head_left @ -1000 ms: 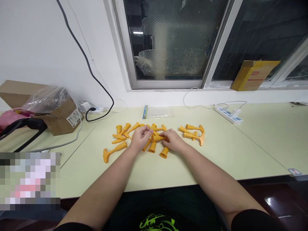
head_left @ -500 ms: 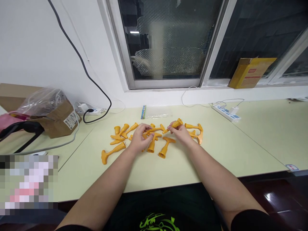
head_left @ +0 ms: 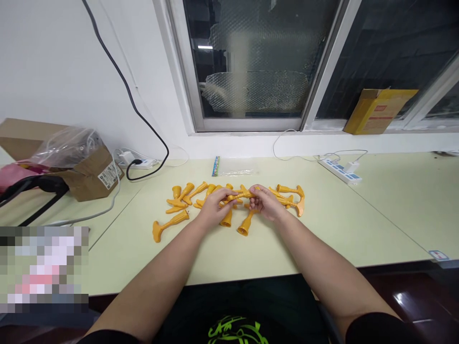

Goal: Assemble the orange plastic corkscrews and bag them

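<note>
**Left hand (head_left: 215, 208) and right hand (head_left: 266, 201) clamped on one orange plastic piece (head_left: 241, 195)**

I'm reading this from the head camera, going left to right, with the clear packet (head_left: 234, 166) at the back of the tabletop (head_left: 376, 215) as my landmark. Far to the left of the packet, a clear plastic bag (head_left: 66, 148) rests on a cardboard box (head_left: 91, 179). Nearer the packet on its left, a white power strip (head_left: 143, 164) with a black plug sits against the wall. In front of the packet and to its left lie the loose orange pieces (head_left: 182, 197), with a long flared one (head_left: 170, 225) apart from the others at the left end.

Directly in front of the packet, I have the grip closed from both sides: the left fingers wrap the held piece's shaft, and the right fingers pinch its other end. Just below the hands are two more flared pieces (head_left: 226, 220) (head_left: 244, 225). To the right of the packet lies a tight cluster of orange pieces (head_left: 289, 197). Farther right are a second power strip (head_left: 340, 171) and, on the window sill behind the tabletop, a yellow cardboard box (head_left: 380, 112).
</note>
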Available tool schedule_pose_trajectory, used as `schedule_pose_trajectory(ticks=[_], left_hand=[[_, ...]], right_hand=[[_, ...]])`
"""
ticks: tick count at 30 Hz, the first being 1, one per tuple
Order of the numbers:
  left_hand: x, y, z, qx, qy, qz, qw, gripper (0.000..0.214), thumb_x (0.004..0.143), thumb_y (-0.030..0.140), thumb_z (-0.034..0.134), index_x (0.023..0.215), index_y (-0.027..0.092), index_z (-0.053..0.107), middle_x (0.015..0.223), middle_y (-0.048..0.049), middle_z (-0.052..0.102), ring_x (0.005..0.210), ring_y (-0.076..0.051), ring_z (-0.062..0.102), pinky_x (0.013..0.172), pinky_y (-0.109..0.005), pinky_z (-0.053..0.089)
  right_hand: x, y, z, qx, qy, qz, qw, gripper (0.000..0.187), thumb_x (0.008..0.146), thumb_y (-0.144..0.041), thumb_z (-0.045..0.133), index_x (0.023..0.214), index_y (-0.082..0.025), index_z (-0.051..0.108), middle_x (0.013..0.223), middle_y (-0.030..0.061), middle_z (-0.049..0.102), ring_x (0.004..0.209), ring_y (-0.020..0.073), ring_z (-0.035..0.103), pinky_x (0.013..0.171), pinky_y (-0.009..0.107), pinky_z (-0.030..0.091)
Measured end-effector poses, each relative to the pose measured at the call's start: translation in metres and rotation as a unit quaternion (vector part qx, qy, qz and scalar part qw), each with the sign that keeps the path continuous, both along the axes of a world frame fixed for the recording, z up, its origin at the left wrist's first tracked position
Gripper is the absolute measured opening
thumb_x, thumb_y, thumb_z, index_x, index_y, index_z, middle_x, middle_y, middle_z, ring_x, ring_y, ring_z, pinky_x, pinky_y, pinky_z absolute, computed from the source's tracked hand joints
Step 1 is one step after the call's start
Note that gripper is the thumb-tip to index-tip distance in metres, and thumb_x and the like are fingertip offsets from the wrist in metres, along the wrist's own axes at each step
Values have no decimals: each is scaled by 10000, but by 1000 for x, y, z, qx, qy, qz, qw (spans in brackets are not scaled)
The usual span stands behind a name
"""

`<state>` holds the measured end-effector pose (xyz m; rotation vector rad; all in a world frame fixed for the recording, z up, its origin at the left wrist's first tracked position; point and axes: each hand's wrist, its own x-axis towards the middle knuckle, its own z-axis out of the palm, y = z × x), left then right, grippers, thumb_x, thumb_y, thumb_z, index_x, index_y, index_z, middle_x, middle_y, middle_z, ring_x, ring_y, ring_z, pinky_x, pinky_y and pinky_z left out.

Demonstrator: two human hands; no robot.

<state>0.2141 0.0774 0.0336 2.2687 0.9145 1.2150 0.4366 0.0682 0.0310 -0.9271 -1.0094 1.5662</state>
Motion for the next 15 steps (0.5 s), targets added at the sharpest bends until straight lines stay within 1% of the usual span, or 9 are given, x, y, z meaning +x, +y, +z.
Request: schedule_pose_trajectory(ticks=[2, 4, 5, 7, 9, 10, 11, 13, 15], left_hand=[[0, 0, 1, 22, -10, 7, 1000, 185, 947, 330, 643, 1084, 236, 725, 1074, -81, 720, 1040, -231, 666, 918, -396, 540], [1, 0, 0, 14, -20, 15, 1000, 188, 943, 338, 652, 1079, 228, 719, 1079, -87, 709, 1037, -230, 667, 914, -391, 543], [1, 1, -1, -7, -31, 17, 999, 214, 941, 353, 657, 1106, 225, 705, 1079, -89, 703, 1003, -223, 678, 887, -381, 553], [1, 2, -5, -74, -81, 10, 994, 348, 938, 392, 659, 1247, 234, 627, 1075, -80, 680, 898, -196, 705, 815, -357, 578], [2, 4, -9, -141, -150, -3, 979, 557, 931, 427, 664, 1428, 277, 461, 1042, -43, 648, 772, -157, 713, 749, -339, 597], [2, 5, -10, -164, -178, -8, 970, 627, 926, 444, 667, 1471, 296, 395, 1009, -21, 633, 715, -142, 707, 713, -328, 601], [2, 6, -11, -181, -193, -10, 964, 642, 920, 461, 670, 1474, 298, 388, 972, -5, 622, 672, -132, 696, 679, -317, 602], [2, 7, -9, -212, -195, -8, 958, 535, 914, 489, 667, 1370, 253, 519, 888, 4, 615, 608, -124, 669, 612, -294, 590], [2, 8, -5, -260, -199, -6, 945, 434, 918, 501, 648, 1229, 200, 635, 781, 6, 603, 549, -121, 632, 534, -270, 556]], right_hand=[[2, 1, 1, -2, -19, -8, 1000, 390, 745, -525, 811, 875, -240, 578, 639, -38, 592, 537, 124, 540, 606, 284, 517], [4, 1, 2, 7, -33, -2, 999, 396, 760, -538, 798, 887, -239, 573, 666, -29, 613, 569, 127, 555, 614, 277, 504], [5, 0, 2, 18, -38, 1, 999, 400, 764, -542, 796, 897, -240, 569, 678, -28, 617, 593, 130, 566, 626, 277, 500], [5, 0, 3, 55, -56, 0, 997, 418, 755, -547, 800, 929, -246, 566, 722, -27, 628, 646, 140, 583, 661, 287, 501], [4, -1, 1, 109, -93, -5, 990, 431, 748, -539, 803, 967, -254, 566, 789, -26, 635, 692, 146, 589, 702, 302, 507], [4, -1, 0, 139, -116, -9, 983, 427, 755, -533, 798, 985, -257, 565, 810, -29, 627, 698, 145, 580, 709, 304, 505], [4, -1, -2, 167, -139, -9, 976, 414, 774, -525, 784, 1002, -260, 563, 820, -33, 614, 694, 142, 568, 706, 301, 500], [5, -1, -6, 219, -181, -11, 959, 363, 829, -505, 743, 1032, -262, 564, 843, -29, 599, 695, 143, 552, 699, 298, 488], [6, -1, -9, 280, -224, -21, 933, 295, 883, -470, 697, 1052, -260, 578, 926, 3, 627, 766, 163, 577, 748, 319, 496]])
